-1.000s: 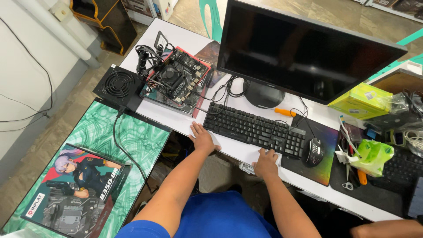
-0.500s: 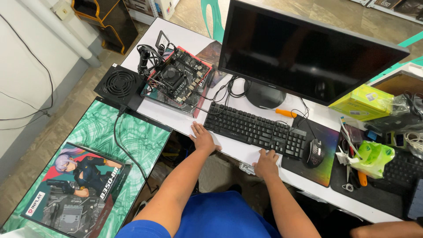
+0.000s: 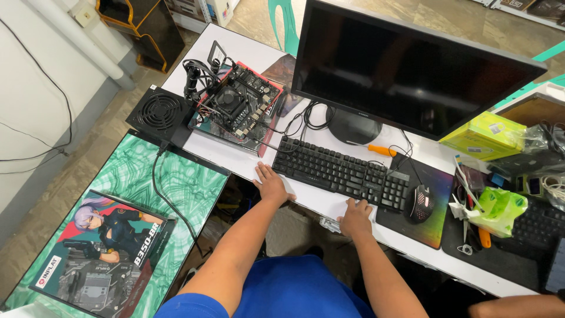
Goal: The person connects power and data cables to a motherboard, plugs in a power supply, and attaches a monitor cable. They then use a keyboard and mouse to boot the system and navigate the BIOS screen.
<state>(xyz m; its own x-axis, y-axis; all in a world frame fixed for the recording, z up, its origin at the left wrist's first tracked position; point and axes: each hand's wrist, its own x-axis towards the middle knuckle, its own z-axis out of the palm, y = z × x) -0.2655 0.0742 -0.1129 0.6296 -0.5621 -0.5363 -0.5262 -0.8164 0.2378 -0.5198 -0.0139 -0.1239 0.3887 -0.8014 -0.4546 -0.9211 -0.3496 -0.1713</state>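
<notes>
Two open hands, left hand (image 3: 272, 184) and right hand (image 3: 355, 217), flat beside one black keyboard (image 3: 341, 172), one mouse (image 3: 420, 203)

Two hands rest at the table edge: the left hand (image 3: 272, 184) and the right hand (image 3: 355, 217). There are two keyboards, one black keyboard (image 3: 340, 173) in front and a second keyboard (image 3: 538, 222) at the right, partly covered. One monitor (image 3: 412, 73), one mouse (image 3: 419, 204), one mouse pad (image 3: 432, 227). One bare motherboard (image 3: 236, 107) and one black power supply (image 3: 159, 113) beside it. One illustrated box (image 3: 103, 253) (on the green marbled surface). One yellow-green box (image 3: 484, 136), one green plastic bag (image 3: 500, 209). Orange-handled tools number two, possibly more in the clutter: one behind the keyboard (image 3: 381, 151), one near the bag (image 3: 484, 238).
</notes>
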